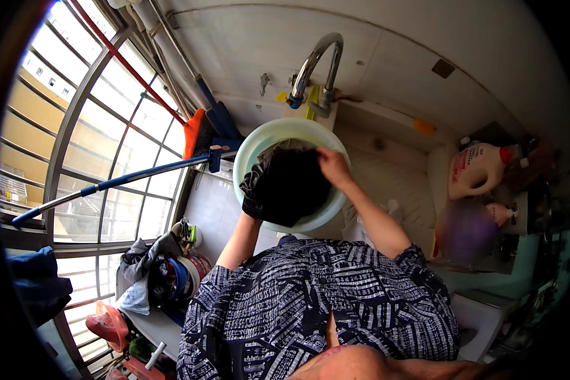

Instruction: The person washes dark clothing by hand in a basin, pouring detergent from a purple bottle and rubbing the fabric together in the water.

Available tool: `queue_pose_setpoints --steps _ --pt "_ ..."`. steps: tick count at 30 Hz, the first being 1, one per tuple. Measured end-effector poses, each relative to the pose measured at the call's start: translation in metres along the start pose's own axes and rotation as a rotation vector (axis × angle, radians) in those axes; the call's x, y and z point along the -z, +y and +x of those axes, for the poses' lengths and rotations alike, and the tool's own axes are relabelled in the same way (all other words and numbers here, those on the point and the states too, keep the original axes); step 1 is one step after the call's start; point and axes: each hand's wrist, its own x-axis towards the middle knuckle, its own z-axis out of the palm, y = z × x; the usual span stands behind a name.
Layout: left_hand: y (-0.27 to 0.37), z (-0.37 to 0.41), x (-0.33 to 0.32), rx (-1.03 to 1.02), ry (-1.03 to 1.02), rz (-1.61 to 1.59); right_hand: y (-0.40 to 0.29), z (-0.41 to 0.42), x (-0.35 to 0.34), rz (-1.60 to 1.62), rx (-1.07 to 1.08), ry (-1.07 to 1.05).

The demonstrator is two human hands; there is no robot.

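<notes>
Over a pale green plastic basin (289, 125) spreads a piece of black cloth (292, 185), with a shiny, crumpled part on its left side. My right hand (333, 167) pinches the cloth's upper right edge between thumb and fingers. My left forearm (240, 243) comes up from below and disappears under the black cloth at the wrist. The cloth hides that hand, so its grip does not show. Some greyish cloth (287, 144) lies inside the basin behind the black piece.
A chrome faucet (337, 54) arches behind the basin. To the right is a stone laundry sink (392, 166) with white cloth (394, 209). Detergent (472, 166) and pump bottles (499, 213) stand beyond it. A blue-handled pole (128, 180) and an orange broom (193, 133) lean at left.
</notes>
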Motion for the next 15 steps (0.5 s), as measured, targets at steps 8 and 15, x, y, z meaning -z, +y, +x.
queue_pose_setpoints --steps 8,15 --pt "0.037 -0.029 0.006 -0.027 -0.565 0.591 -0.008 -0.050 0.083 0.325 -0.235 0.178" --pt "0.024 -0.055 0.086 0.037 -0.678 1.119 0.006 -0.120 0.069 1.089 -0.588 0.402"
